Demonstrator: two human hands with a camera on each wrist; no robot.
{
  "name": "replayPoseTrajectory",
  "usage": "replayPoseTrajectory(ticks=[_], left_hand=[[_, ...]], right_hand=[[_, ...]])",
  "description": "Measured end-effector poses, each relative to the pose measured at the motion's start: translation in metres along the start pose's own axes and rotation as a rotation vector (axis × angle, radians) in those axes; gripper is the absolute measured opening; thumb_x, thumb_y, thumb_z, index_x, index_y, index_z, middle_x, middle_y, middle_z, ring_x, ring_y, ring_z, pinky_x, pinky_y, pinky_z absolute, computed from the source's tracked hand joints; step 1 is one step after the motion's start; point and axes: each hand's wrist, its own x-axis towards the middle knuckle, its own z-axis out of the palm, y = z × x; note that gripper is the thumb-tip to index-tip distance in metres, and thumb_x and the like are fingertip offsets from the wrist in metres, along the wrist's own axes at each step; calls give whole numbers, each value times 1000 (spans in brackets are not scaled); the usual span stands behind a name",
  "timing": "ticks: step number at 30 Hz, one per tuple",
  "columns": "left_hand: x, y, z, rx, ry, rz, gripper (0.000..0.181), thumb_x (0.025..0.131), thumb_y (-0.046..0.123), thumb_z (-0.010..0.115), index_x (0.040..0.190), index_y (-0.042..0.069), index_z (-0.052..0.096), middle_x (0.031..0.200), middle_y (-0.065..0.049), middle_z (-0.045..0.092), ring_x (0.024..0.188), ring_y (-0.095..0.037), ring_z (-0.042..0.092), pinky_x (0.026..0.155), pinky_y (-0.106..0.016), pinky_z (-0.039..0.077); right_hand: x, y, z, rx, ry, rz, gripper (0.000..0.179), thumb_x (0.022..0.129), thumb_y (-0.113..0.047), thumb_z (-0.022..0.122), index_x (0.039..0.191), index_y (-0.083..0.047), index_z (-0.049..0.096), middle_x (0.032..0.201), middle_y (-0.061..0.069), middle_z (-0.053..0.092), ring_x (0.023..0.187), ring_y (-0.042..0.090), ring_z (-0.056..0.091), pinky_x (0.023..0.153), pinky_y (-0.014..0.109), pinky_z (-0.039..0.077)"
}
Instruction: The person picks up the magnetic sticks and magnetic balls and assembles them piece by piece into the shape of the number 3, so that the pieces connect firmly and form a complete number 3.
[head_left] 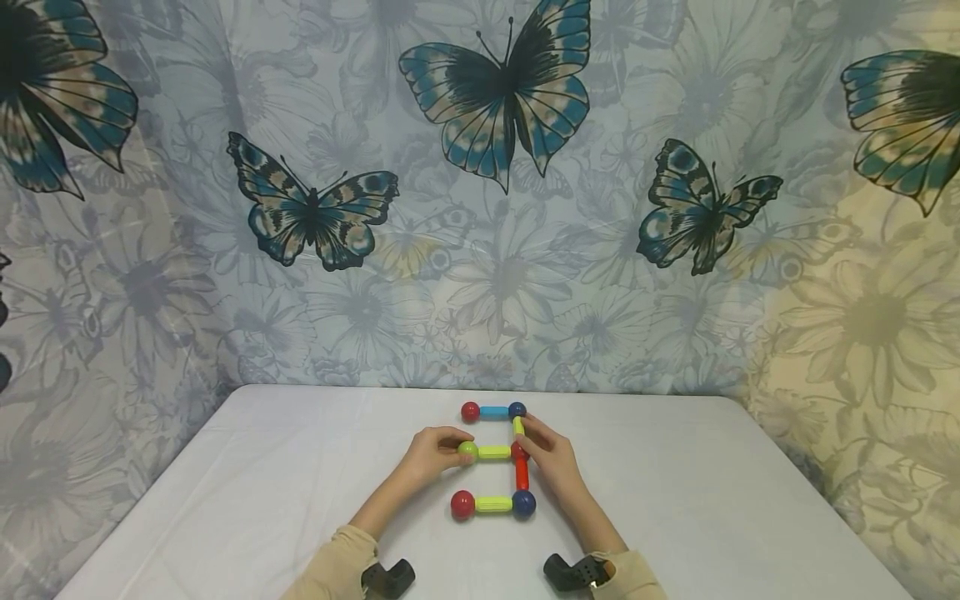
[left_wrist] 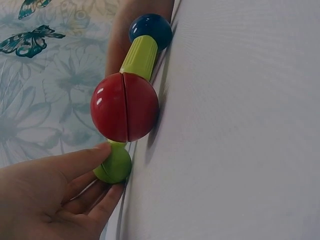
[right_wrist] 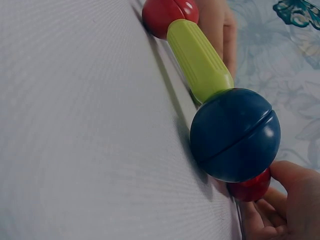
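A figure of magnetic-looking balls and rods lies flat on the white table. My left hand [head_left: 433, 451] pinches the green ball [head_left: 468, 451] at the left end of its middle yellow-green rod [head_left: 494, 452]. At that rod's other end, my right hand [head_left: 551, 450] holds the red ball [head_left: 518, 451] between thumb and fingers, partly covering it. A short yellow-green rod [head_left: 518, 427] runs up from there to a dark blue ball [head_left: 517, 410]; a red rod [head_left: 522, 474] runs down to a larger-looking dark blue ball [head_left: 523, 503].
The top row has a light blue rod [head_left: 494, 412] ending in a red ball [head_left: 470, 412]. Nearest me, a yellow-green rod [head_left: 493, 504] joins the front blue ball to a red ball [head_left: 462, 505]. Butterfly-patterned cloth [head_left: 495, 333] hangs behind the white table [head_left: 712, 500].
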Motion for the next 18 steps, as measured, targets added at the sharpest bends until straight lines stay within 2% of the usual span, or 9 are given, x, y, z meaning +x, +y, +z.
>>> replayPoseTrajectory(ticks=[10, 15, 18], left_hand=[[0, -3, -1, -9, -3, -5, 33, 83, 14, 76, 113, 1, 69, 112, -18, 71, 103, -31, 69, 87, -32, 58], [1, -3, -1, -23, -5, 3, 39, 85, 15, 75, 119, -1, 65, 116, -20, 69, 107, -33, 67, 90, -36, 57], [2, -3, -2, -18, 20, 17, 37, 88, 15, 71, 119, -3, 64, 113, -19, 70, 106, -34, 67, 90, -39, 56]], right_hand=[[3, 2, 1, -14, -5, 4, 43, 93, -23, 66, 133, -11, 60, 148, 7, 50, 140, 30, 44, 112, 45, 39], [2, 3, -1, -12, 1, 6, 43, 95, -28, 63, 134, -12, 59, 149, 6, 50, 141, 30, 42, 112, 45, 39], [1, 2, -3, 5, -1, 0, 44, 97, -32, 60, 136, -12, 58, 147, 8, 51, 140, 30, 43, 111, 44, 41]])
